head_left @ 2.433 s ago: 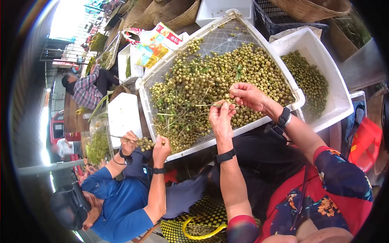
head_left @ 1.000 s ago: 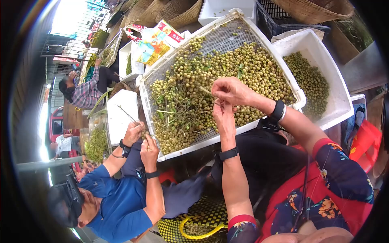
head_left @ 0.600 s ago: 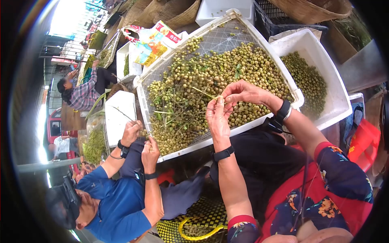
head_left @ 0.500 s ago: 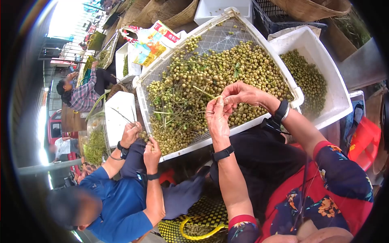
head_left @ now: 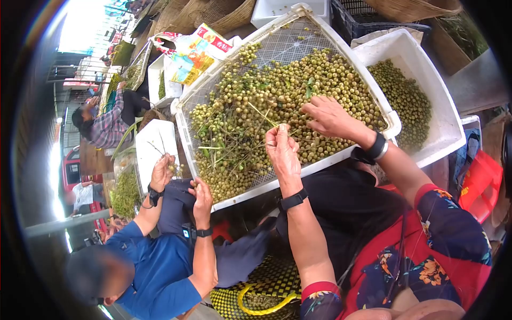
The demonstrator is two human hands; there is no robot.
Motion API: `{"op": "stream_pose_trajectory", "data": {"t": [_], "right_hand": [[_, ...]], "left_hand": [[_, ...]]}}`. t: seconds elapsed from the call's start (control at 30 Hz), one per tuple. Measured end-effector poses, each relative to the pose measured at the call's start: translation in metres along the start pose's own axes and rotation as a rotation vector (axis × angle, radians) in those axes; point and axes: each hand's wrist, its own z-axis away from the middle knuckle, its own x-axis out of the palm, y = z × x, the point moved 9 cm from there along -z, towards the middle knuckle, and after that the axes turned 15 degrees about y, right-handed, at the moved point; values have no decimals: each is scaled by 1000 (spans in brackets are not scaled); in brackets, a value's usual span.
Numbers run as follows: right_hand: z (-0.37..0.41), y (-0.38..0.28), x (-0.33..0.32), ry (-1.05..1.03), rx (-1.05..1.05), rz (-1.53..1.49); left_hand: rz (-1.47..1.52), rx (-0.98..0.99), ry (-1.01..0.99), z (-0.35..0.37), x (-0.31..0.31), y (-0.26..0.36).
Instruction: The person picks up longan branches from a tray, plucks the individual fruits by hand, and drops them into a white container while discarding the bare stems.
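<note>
My left hand (head_left: pixel 282 149) is closed in a pinch on a thin green stem (head_left: pixel 261 113), above the near side of a white mesh tray (head_left: pixel 349 50). Small round yellow-green fruits (head_left: pixel 341 80) fill much of this tray, mixed with twigs and a few leaves on its left side. Over the fruits, to the right of my left hand, is my right hand (head_left: pixel 333 120). Its fingers are curled with the tips pointing down and left; whatever they hold, if anything, is hidden.
A white box (head_left: pixel 448 128) of smaller green fruits stands to the right. At the left, a co-worker in a blue shirt (head_left: pixel 160 277) holds a fruit twig (head_left: pixel 162 146). A printed bag (head_left: pixel 194 58) lies by the tray's far left corner; a yellow-black woven basket (head_left: pixel 229 304) is below.
My right hand has moved right, away from my left hand, and now hovers over the fruits. My left hand keeps the stem, slightly further left. The co-worker's hands have moved apart.
</note>
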Motion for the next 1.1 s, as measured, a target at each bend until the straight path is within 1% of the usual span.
{"op": "stream_pose_trajectory", "data": {"t": [0.03,0.1,0.13,0.17,0.2,0.23,0.3,0.37,0.4,0.43,0.47,0.5,0.53,0.57,0.6,0.63,0.67,0.7,0.73,0.77,0.8,0.83,0.87,0.9,0.93,0.97,1.0,1.03,1.1], "right_hand": [[5,-14,-16,14,-58,-87],[19,-39,-11,-144,-107,-293],[26,-53,-10,-148,-182,-299],[35,-53,3,-209,-173,-337],[40,-46,13,-211,-137,-352],[41,-44,21,-217,-102,-373],[37,-31,18,-158,-18,-361],[29,-20,9,-54,-19,-377],[25,-12,3,-64,101,-389],[21,-4,-2,-75,222,-393],[16,0,-8,-39,269,-449],[14,0,-12,-87,456,-503],[11,1,-7,-120,532,-624],[9,1,-2,-153,609,-746],[5,-5,-2,-155,609,-745],[-2,-18,-5,-143,562,-759],[-9,-29,-8,-125,515,-771],[-12,-32,-6,-113,524,-762],[-10,-40,4,-192,469,-753],[-6,-46,14,-269,417,-736],[-5,-54,19,-237,309,-686],[-6,-61,21,-231,153,-598],[-7,-72,9,-374,286,-702],[-13,-76,-2,-414,275,-719],[-13,-60,-5,-356,374,-773],[-14,-44,-2,-299,471,-834],[-17,-25,-9,-156,453,-823],[-13,-6,-9,-130,510,-807],[-3,22,-4,-74,671,-927]], "left_hand": [[28,-6,40,-2,-5,1],[123,-27,47,-2,-6,4],[153,-35,34,-3,-5,4],[181,-34,24,-3,-5,5],[217,-31,18,-5,-5,3],[294,0,-73,-4,-1,8],[304,77,28,-5,-8,13],[314,179,85,-8,-21,29],[301,225,147,-9,-29,36],[305,238,155,-4,-30,43],[15,349,113,5,-20,52],[-279,449,71,12,-10,55],[-388,485,-88,14,9,44],[-613,488,-122,21,15,25],[-641,579,-138,24,21,16],[-669,669,-157,30,29,16],[-777,771,-58,33,27,21],[-880,871,33,40,30,31],[-995,946,151,36,24,33],[-999,941,194,27,18,31],[-970,1002,212,24,12,31],[-1053,1115,161,37,22,45],[-1048,1004,150,25,10,42],[-970,948,182,20,2,47],[-859,909,208,20,1,59],[-623,472,137,9,-10,43],[-504,350,110,5,-16,39],[-385,227,84,3,-20,32],[-331,176,75,4,-21,30]]}}
